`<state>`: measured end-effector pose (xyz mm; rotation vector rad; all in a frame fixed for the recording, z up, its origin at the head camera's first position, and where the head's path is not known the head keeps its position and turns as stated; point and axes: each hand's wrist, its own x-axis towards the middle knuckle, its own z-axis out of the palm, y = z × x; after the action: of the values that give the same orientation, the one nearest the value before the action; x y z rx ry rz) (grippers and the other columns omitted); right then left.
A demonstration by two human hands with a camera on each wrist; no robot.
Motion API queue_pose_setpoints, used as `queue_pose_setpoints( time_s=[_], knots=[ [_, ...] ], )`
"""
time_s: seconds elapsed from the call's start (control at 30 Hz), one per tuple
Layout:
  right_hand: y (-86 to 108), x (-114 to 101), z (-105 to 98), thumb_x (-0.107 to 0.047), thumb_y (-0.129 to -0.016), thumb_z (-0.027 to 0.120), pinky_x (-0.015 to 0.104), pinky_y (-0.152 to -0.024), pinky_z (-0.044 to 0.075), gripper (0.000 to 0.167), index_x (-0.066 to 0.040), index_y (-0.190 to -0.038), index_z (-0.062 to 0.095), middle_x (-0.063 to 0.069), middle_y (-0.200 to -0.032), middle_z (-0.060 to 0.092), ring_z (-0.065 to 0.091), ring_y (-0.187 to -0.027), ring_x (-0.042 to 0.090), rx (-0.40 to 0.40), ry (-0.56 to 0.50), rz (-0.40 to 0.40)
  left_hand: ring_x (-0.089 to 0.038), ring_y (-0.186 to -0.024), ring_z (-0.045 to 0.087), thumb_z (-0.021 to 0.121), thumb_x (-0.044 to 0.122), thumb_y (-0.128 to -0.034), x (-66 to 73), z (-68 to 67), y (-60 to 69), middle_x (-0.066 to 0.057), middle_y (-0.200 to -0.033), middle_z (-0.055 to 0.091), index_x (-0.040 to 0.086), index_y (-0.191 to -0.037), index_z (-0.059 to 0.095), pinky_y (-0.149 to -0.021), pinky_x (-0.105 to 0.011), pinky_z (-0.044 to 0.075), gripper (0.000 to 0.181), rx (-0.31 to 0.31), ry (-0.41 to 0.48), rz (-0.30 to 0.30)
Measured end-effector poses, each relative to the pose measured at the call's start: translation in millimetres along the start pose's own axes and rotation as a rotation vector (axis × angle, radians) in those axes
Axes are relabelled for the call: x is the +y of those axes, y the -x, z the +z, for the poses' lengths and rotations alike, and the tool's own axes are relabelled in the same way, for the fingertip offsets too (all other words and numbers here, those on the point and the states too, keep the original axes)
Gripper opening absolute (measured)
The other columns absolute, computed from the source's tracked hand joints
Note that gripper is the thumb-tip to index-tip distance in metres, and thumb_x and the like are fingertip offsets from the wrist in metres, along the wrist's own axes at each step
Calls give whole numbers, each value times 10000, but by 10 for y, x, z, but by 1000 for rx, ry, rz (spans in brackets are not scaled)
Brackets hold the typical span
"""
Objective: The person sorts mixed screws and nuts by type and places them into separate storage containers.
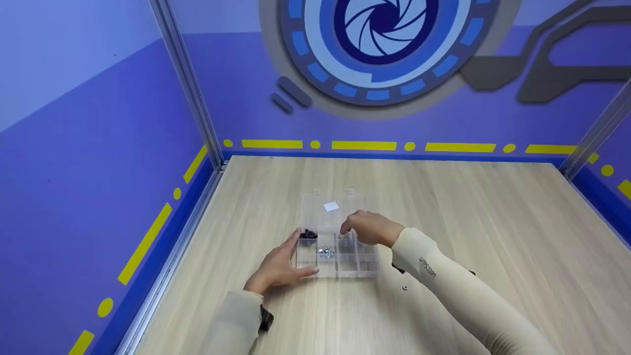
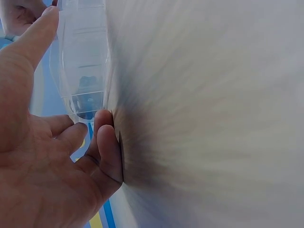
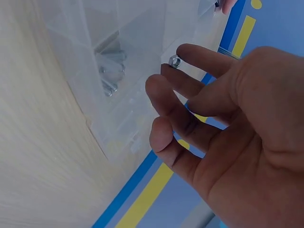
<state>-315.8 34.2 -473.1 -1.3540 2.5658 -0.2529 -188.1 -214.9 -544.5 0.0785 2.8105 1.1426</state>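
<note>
A clear plastic compartment box (image 1: 347, 274) lies on the table with its lid (image 1: 315, 207) folded back. My left hand (image 1: 278, 264) holds its left side, thumb (image 2: 45, 28) at the front wall and fingers along the side. Over the back row, my right hand (image 1: 369, 228) dips with fingers pointing down. A small metal nut (image 3: 174, 61) shows by the index and middle fingertips, with the thumb apart from it; whether they touch it is unclear. Dark small parts (image 1: 309, 234) fill the back-left compartment. Silver pieces (image 1: 326, 252) lie in a middle one.
Another small nut (image 1: 404, 287) lies on the wooden table (image 1: 443, 197), right of the box and near the right forearm. A white label (image 1: 331, 206) sits on the lid. Blue printed walls (image 1: 296, 123) and metal posts (image 1: 190, 84) bound the table.
</note>
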Motion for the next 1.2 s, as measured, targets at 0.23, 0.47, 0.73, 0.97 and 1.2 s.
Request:
queue_pose_setpoints(
  time_s=[0.23, 0.47, 0.73, 0.97, 1.2],
  knots=[
    [-48, -24, 42, 247, -805, 590, 479, -989, 555, 514, -72, -1155, 791, 92, -1158, 754, 672, -1141, 315, -41, 0, 56, -389, -1513, 286, 823, 580, -803, 4, -5, 9, -138, -1681, 251, 120, -1657, 178, -1228, -538, 269, 1165, -3, 9, -9],
    [-76, -56, 66, 220, -843, 601, 483, -1007, 546, 500, -90, -1192, 781, 99, -1175, 746, 670, -1154, 312, -88, 3, 109, -397, -1508, 294, 823, 574, -805, 0, -2, 5, -147, -1677, 258, 114, -1656, 181, -1228, -538, 268, 1161, 2, 15, -2],
    [-95, -54, 99, 209, -848, 609, 493, -974, 564, 489, -107, -1174, 791, 108, -1145, 750, 686, -1119, 319, -104, 31, 121, -381, -1517, 280, 831, 561, -804, 0, 4, 9, -142, -1681, 250, 117, -1656, 180, -1235, -527, 258, 1161, 3, 26, -13],
    [-91, -35, 121, 208, -843, 604, 492, -959, 571, 486, -112, -1153, 799, 102, -1132, 754, 695, -1083, 310, -85, 29, 115, -379, -1514, 291, 825, 561, -811, 11, 5, 17, -137, -1679, 259, 131, -1659, 176, -1229, -530, 274, 1151, -2, 19, -13],
    [-85, -9, 142, 176, -868, 637, 473, -959, 570, 429, -102, -1154, 796, 87, -1101, 751, 688, -1046, 277, -60, 36, 117, -382, -1510, 298, 825, 551, -812, 3, 2, 6, -145, -1673, 272, 118, -1656, 182, -1225, -527, 284, 1146, 8, 14, -5]
  ],
)
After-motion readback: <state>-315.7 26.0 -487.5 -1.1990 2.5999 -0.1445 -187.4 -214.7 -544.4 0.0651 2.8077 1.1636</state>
